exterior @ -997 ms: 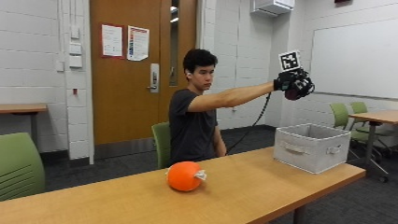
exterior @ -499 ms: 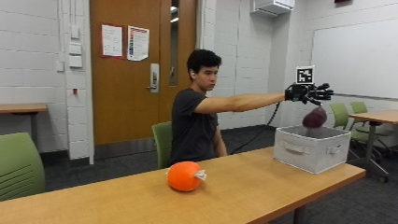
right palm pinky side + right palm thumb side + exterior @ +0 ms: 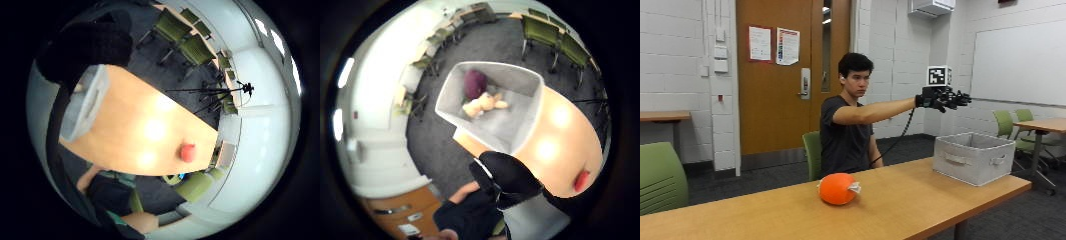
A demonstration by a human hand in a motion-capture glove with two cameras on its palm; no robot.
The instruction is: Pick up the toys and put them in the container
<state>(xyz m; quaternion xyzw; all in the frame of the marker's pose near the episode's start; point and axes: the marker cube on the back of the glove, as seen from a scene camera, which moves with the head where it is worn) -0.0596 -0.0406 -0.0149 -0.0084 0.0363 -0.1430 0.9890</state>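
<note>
hand (image 3: 943, 97) black-gloved | container (image 3: 973, 157) pale grey fabric | toy on table (image 3: 838, 188) bright orange | toys inside container: one purple (image 3: 475, 83), one tan (image 3: 484, 105) | table (image 3: 906, 200) light wood | chairs (image 3: 662, 177) green

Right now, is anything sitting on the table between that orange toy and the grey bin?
No. In the outside view, only bare tabletop lies between the orange toy and the grey bin.
</note>
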